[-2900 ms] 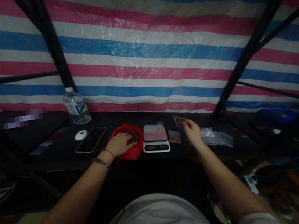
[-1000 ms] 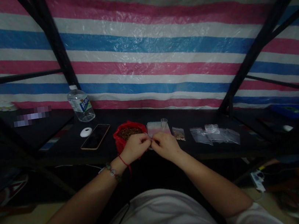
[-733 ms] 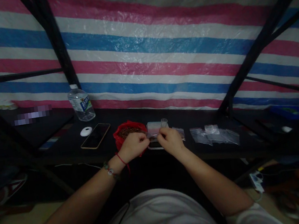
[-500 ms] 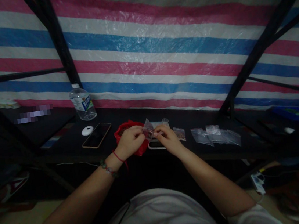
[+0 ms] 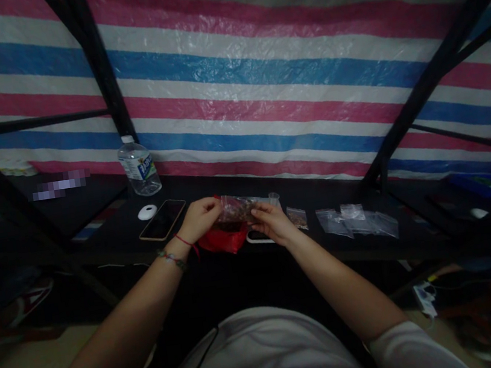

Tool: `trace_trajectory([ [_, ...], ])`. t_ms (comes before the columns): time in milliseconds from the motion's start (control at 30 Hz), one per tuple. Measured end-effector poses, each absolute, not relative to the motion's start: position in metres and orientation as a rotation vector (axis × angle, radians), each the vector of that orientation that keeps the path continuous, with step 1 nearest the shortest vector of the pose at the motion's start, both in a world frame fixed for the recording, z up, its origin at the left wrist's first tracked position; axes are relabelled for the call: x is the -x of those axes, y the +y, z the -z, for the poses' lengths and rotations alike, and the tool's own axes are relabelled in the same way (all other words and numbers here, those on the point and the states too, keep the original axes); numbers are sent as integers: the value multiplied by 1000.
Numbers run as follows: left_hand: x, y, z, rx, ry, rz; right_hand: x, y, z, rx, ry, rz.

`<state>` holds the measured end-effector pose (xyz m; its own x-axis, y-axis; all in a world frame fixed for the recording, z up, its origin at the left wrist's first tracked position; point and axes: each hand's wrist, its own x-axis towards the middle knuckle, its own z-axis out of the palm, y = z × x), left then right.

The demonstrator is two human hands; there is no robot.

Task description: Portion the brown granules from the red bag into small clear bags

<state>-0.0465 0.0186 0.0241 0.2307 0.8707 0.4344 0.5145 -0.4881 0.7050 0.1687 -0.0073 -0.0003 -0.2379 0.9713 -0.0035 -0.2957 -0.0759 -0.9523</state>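
Observation:
Between my two hands a small clear zip bag (image 5: 236, 208) is stretched sideways, with brownish bits gathered toward its right end. My left hand (image 5: 202, 217) pinches its left end, and my right hand (image 5: 271, 220) grips the right end. Beneath the bag lies a red bag (image 5: 226, 241), open at the top with dark contents partly hidden. Under my right hand a white-edged kitchen scale (image 5: 260, 238) shows in part. Just behind that hand stands a small clear cup (image 5: 274, 198). To the right a filled zip bag (image 5: 296, 218) lies flat.
Several clear zip bags (image 5: 355, 220) lie further right on the black table (image 5: 209, 184). On the left are a phone (image 5: 162, 220), a white round object (image 5: 147, 212) and a large clear bottle (image 5: 139, 167). Black frame posts (image 5: 105, 76) rise at both sides before a striped sheet (image 5: 248, 74).
The zip bag, held upright and bunched before, is now stretched out sideways. My left hand has moved left and up, so the hands are further apart.

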Motion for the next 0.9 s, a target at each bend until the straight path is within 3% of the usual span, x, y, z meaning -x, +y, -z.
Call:
trace_trajectory([
  [200, 55, 30, -14, -2284, 1351, -1365, -161, 30, -7, 985, -1212, -1277],
  [333, 49, 27, -7, -2590, 1275, -1144, -157, 41, -13, 1052, -1358, -1122],
  [533, 54, 33, -2, -2412, 1514, -877, -156, 50, -16, 1209, -1599, -836],
  [900, 99, 29, -29, -2370, 1153, -243, -154, 62, -11, 1229, -1684, -726],
])
